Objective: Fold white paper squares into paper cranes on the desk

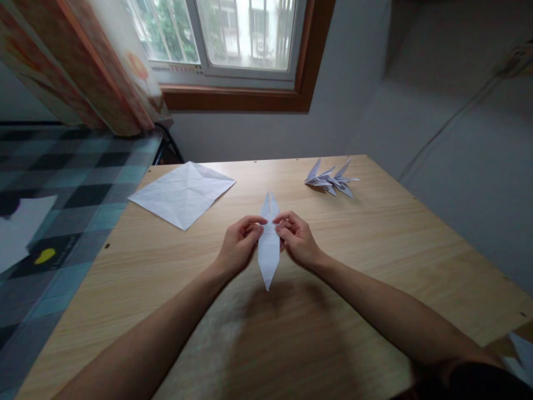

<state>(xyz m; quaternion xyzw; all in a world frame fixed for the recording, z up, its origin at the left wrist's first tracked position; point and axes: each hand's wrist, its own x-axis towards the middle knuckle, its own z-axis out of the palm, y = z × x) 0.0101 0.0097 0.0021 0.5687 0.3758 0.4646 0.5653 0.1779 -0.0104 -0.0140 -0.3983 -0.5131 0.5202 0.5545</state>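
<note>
A long, narrow folded white paper (pixel 268 256), pointed at both ends, lies lengthwise at the middle of the wooden table (pixel 366 244). My left hand (pixel 239 244) pinches its left edge near the middle with curled fingers. My right hand (pixel 296 238) pinches the right edge opposite, fingers also curled. Both hands rest low on the table, either side of the paper.
A creased, unfolded white paper square (pixel 182 193) lies at the table's far left. Finished folded paper figures (pixel 330 179) sit at the far right. A bed with a checked cover (pixel 62 194) stands left of the table. A wall and window are behind.
</note>
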